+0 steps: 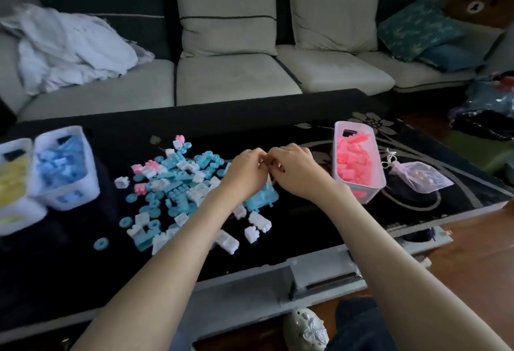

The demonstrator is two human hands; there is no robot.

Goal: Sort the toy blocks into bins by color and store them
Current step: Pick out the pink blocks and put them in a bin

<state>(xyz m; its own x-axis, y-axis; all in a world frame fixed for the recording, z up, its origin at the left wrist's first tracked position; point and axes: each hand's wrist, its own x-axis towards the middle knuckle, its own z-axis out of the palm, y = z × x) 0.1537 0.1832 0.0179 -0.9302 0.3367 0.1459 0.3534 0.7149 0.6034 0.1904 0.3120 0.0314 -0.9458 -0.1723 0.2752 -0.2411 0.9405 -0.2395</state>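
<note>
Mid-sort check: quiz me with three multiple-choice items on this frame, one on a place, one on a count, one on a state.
1. Where is the pink bin?
A. on the floor
B. on the sofa
C. on the table, right of both hands

2. How many bins stand on the table?
A. three
B. one
C. five

3. The hands are:
A. flat on the table
B. fingers curled, meeting above the pile
C. inside bins

1 C: it stands just beyond the right hand.
2 A: yellow bin, blue bin, pink bin.
3 B: the left hand and right hand meet fingertip to fingertip; whether they pinch anything is hidden.
</note>
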